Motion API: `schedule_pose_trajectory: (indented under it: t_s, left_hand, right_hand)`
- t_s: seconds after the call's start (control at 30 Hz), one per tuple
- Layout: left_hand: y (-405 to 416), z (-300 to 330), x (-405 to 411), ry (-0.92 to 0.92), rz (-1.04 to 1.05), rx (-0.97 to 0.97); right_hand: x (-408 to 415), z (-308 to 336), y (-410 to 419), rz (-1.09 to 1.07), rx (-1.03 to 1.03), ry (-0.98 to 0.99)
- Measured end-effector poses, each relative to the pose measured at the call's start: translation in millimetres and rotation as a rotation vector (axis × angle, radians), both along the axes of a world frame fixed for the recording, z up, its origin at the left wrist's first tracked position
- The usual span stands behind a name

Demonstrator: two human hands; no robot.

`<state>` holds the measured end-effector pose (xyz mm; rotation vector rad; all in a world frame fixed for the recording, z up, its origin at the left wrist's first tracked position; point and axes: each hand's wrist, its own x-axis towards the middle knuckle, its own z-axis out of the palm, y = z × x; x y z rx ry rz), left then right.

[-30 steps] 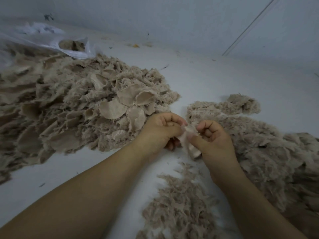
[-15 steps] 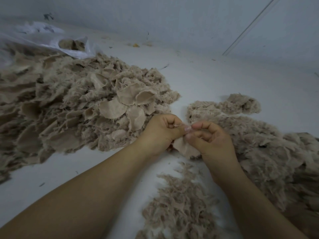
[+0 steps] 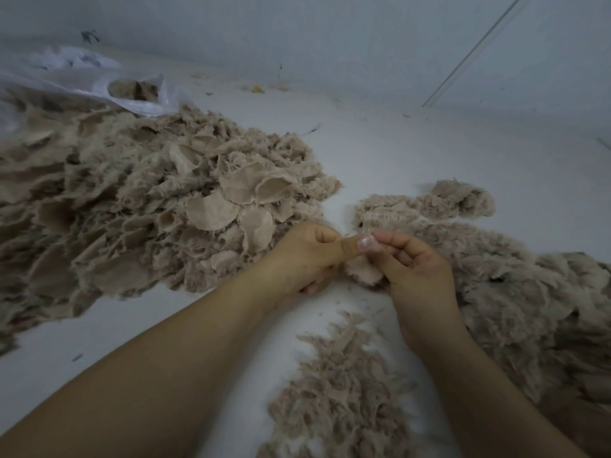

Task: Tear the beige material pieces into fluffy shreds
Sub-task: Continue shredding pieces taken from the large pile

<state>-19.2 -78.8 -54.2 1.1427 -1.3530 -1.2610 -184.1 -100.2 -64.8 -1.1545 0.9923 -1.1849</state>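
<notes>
My left hand (image 3: 305,256) and my right hand (image 3: 411,267) meet at the middle of the view, both pinching one small beige fabric piece (image 3: 363,274) that hangs below the fingertips. To the left lies a big heap of whole beige pieces (image 3: 139,213), rounded with frayed edges. On the right spreads a heap of fluffy shreds (image 3: 496,276). A smaller patch of shreds (image 3: 340,391) lies on the white surface between my forearms.
A clear plastic bag (image 3: 99,84) with a few beige pieces inside lies at the back left, by the heap. The white surface (image 3: 396,143) runs back to a pale wall (image 3: 330,38). Small bits of debris dot the floor near the wall.
My hands have shifted their pinch on the piece; the left thumb now stretches toward the right fingertips. The piece hangs lower beneath the hands. The heaps have not moved.
</notes>
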Motion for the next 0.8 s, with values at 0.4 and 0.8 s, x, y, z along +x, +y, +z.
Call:
schedule_pose_trajectory:
  t_s: [0.4, 0.8]
  left_hand:
    - [-6.0, -14.4, -2.8, 0.056, 0.186, -0.003]
    - [-2.0, -7.4, 11.3, 0.035, -0.146, 0.082]
  right_hand:
    - [3.1, 1.5, 0.5, -0.019, 0.035, 0.02]
    - [2.9, -2.4, -0.9, -0.128, -0.011, 0.016]
